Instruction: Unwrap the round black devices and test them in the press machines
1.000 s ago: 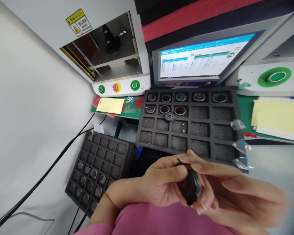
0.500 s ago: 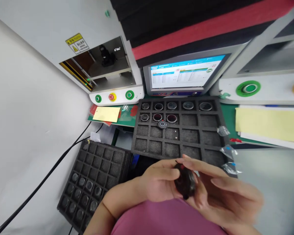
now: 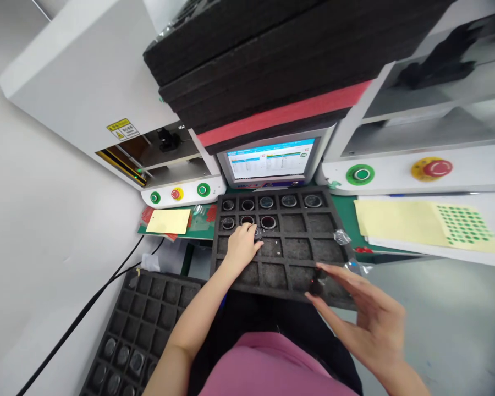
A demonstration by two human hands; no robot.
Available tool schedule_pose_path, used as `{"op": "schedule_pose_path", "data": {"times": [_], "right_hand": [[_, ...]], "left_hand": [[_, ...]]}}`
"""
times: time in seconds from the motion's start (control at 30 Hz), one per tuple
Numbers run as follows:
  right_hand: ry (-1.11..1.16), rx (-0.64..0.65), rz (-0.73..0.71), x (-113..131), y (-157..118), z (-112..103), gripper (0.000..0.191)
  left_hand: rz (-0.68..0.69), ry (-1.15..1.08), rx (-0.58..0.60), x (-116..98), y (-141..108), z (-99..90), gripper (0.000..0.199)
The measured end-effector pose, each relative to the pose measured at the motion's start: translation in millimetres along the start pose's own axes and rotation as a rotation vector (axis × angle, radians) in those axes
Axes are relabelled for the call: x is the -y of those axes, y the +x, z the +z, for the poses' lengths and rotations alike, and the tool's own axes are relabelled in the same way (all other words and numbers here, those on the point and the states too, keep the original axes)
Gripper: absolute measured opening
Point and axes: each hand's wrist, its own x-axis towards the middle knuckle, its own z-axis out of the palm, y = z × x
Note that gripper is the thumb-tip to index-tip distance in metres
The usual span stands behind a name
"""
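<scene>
We reach our left hand, fingers curled, onto the round part at twelve o'clock in the foam tray, right hand pinching a dark piece, so lifting looks next

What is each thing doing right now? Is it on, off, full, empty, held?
Screen: on, showing tables.
Foam tray: partly filled, round parts in the back pockets, the rest empty.
Left hand: reaching into the tray, at a round part.
Right hand: fingers pinching a small dark part over the tray's near edge.
Lower tray: round parts in near pockets only.
</scene>
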Motion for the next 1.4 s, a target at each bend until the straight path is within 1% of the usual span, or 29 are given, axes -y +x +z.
{"op": "schedule_pose_path", "data": {"times": [0.2,0.37,0.57,0.73,0.83,0.93,1.0,1.07,1.13,1.2,1.27,1.33,1.4], "right_hand": [[-0.073,-0.030,-0.032,-5.0,-5.9,-0.5,0.047],[-0.117,-0.022,-0.083,-3.1,-0.4,0.1,0.048],[-0.145,-0.010,-0.129,-1.0,3.4,5.0,0.045],[-0.154,-0.044,-0.157,0.7,-0.5,8.4,0.047],[-0.170,-0.062,-0.163,1.6,-4.1,7.6,0.047],[-0.204,-0.077,-0.119,0.4,-9.3,5.4,0.040],[-0.229,-0.084,-0.060,-1.2,-13.3,4.7,0.038],[-0.231,-0.081,-0.024,-2.4,-16.8,5.3,0.038],[-0.204,-0.062,-0.030,-2.6,-19.2,7.3,0.039],[-0.180,-0.040,-0.057,-1.8,-20.0,10.2,0.039],[-0.192,-0.019,-0.077,-0.7,-19.2,13.4,0.038],[-0.236,-0.007,-0.103,0.3,-16.6,16.4,0.036],[-0.286,0.009,-0.159,0.7,-12.4,18.8,0.037]], "left_hand": [[0.015,0.083,0.094,2.6,19.3,-7.2,0.036],[0.016,0.053,0.117,5.8,30.6,-10.0,0.036],[0.019,-0.059,0.064,9.2,30.2,-3.9,0.035],[0.012,-0.240,-0.021,12.7,26.0,-0.5,0.034],[0.030,-0.406,-0.082,10.0,14.4,-5.0,0.038],[0.097,-0.588,-0.124,1.6,-10.4,-17.0,0.056],[0.208,-0.767,-0.164,-5.6,-31.9,-28.5,0.062],[0.339,-0.962,-0.219,-12.8,-52.8,-40.5,0.059],[0.420,-1.087,-0.267,-18.7,-69.5,-50.6,0.054],[0.429,-1.117,-0.293,-22.3,-80.7,-57.1,0.054],[0.433,-1.150,-0.304,-22.7,-86.9,-59.3,0.055],[0.441,-1.205,-0.298,-19.9,-89.5,-57.7,0.053],[0.424,-1.268,-0.269,-14.5,-89.9,-53.5,0.051]]}}
